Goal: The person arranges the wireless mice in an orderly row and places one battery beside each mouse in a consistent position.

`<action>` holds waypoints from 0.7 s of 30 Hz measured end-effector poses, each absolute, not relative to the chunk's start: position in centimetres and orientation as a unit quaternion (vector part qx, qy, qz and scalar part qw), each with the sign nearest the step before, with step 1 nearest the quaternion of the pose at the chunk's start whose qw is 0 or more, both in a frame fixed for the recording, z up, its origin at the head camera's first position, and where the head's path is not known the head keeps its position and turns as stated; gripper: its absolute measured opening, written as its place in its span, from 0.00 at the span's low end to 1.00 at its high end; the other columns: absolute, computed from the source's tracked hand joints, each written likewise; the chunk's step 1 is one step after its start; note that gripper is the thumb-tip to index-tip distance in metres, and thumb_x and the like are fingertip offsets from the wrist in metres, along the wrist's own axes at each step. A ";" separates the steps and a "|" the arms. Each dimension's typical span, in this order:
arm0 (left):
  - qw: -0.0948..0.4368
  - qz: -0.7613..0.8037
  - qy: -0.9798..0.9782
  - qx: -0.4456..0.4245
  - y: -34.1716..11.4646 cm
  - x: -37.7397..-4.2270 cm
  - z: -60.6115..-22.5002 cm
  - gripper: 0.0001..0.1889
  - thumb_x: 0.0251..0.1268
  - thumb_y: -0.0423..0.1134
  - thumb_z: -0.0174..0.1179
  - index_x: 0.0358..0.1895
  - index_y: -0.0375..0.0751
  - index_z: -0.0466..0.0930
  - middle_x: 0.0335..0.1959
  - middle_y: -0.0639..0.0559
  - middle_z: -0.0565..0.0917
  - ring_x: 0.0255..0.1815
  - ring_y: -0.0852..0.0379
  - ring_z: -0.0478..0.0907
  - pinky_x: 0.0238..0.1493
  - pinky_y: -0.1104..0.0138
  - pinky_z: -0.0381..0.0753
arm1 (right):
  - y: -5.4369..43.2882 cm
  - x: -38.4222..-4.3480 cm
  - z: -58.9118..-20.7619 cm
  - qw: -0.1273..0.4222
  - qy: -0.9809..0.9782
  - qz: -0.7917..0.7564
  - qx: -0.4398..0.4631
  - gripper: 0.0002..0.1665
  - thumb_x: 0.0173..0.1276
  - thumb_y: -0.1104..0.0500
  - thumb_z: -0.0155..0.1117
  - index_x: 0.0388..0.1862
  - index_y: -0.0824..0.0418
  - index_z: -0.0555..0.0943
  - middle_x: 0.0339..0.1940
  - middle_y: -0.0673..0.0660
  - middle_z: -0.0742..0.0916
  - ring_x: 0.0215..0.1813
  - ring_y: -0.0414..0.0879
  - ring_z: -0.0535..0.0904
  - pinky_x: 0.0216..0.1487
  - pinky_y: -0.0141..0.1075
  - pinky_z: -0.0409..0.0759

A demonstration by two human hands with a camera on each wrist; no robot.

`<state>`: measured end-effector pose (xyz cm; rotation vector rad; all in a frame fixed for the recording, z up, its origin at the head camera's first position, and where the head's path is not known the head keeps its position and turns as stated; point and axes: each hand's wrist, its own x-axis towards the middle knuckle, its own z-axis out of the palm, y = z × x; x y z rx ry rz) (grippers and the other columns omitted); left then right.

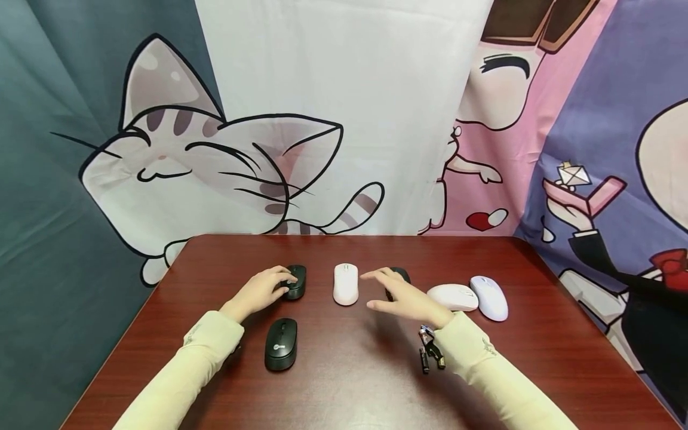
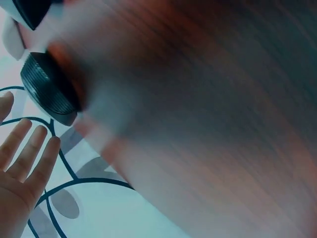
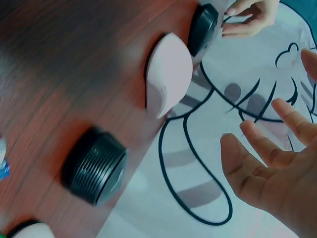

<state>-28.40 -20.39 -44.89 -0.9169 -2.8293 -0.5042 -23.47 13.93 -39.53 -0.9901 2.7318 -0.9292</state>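
My left hand (image 1: 263,289) reaches over a black mouse (image 1: 297,283) at the back left, its fingertips overlapping the mouse's left side. In the left wrist view the fingers (image 2: 37,161) look extended, with a ridged black mouse (image 2: 49,89) beyond them; contact is unclear. A white mouse (image 1: 346,284) lies between the hands. My right hand (image 1: 405,297) hovers with fingers spread and nothing gripped, to the right of the white mouse. Behind it, another black mouse (image 1: 401,274) is partly hidden; the right wrist view shows this ridged black mouse (image 3: 99,168) apart from the fingers.
Nearer the front stands a black mouse (image 1: 281,344). A white mouse (image 1: 452,297) and a pale lavender mouse (image 1: 490,298) sit at the right. Several small batteries (image 1: 426,352) lie by the right sleeve. The brown table (image 1: 344,394) backs onto a cartoon-printed cloth (image 1: 344,89).
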 end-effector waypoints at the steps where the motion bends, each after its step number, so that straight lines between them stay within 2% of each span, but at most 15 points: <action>1: 0.063 -0.172 -0.935 -0.303 -20.4 -28.3 -44.9 0.13 0.60 0.32 0.61 0.49 0.41 0.82 0.50 0.43 0.80 0.52 0.45 0.78 0.52 0.51 0.76 | 14.2 -23.5 -39.5 0.042 0.896 -0.304 -0.321 0.31 0.65 0.49 0.63 0.65 0.52 0.68 0.63 0.54 0.72 0.67 0.51 0.65 0.64 0.50 0.67; 7: 0.058 -0.201 -0.928 -0.309 -20.1 -27.5 -44.8 0.13 0.62 0.34 0.59 0.49 0.42 0.82 0.50 0.45 0.80 0.53 0.46 0.78 0.54 0.51 0.75 | 16.2 -23.6 -39.7 0.007 0.900 -0.309 -0.306 0.29 0.64 0.53 0.64 0.63 0.52 0.70 0.59 0.55 0.74 0.61 0.54 0.68 0.59 0.50 0.69; 9: 0.059 -0.207 -0.927 -0.308 -20.0 -27.2 -44.8 0.13 0.63 0.34 0.59 0.50 0.42 0.82 0.50 0.45 0.80 0.53 0.46 0.78 0.54 0.51 0.75 | 17.0 -23.7 -39.8 -0.010 0.903 -0.307 -0.302 0.28 0.63 0.54 0.64 0.62 0.54 0.71 0.57 0.57 0.75 0.56 0.54 0.69 0.54 0.48 0.70; 13: 0.047 -0.208 -0.927 -0.309 -19.7 -26.8 -45.1 0.14 0.64 0.35 0.58 0.51 0.41 0.82 0.51 0.44 0.80 0.54 0.46 0.78 0.54 0.51 0.75 | 19.1 -24.3 -40.3 -0.038 0.915 -0.285 -0.283 0.26 0.63 0.57 0.64 0.60 0.59 0.72 0.56 0.61 0.76 0.54 0.56 0.71 0.52 0.48 0.72; 19: 0.034 -0.210 -0.926 -0.313 -19.4 -26.2 -45.3 0.15 0.64 0.36 0.58 0.53 0.41 0.81 0.53 0.42 0.79 0.55 0.45 0.77 0.55 0.51 0.75 | 22.9 -25.0 -41.5 -0.057 0.934 -0.268 -0.228 0.23 0.64 0.61 0.62 0.58 0.63 0.73 0.54 0.65 0.77 0.56 0.63 0.71 0.51 0.55 0.75; 21: 0.037 -0.213 -0.925 -0.311 -19.2 -26.1 -45.3 0.15 0.64 0.36 0.59 0.53 0.41 0.81 0.53 0.42 0.79 0.54 0.44 0.77 0.54 0.50 0.75 | 24.0 -25.2 -41.9 -0.063 0.939 -0.262 -0.213 0.22 0.63 0.62 0.62 0.56 0.65 0.74 0.52 0.65 0.78 0.55 0.63 0.72 0.54 0.58 0.71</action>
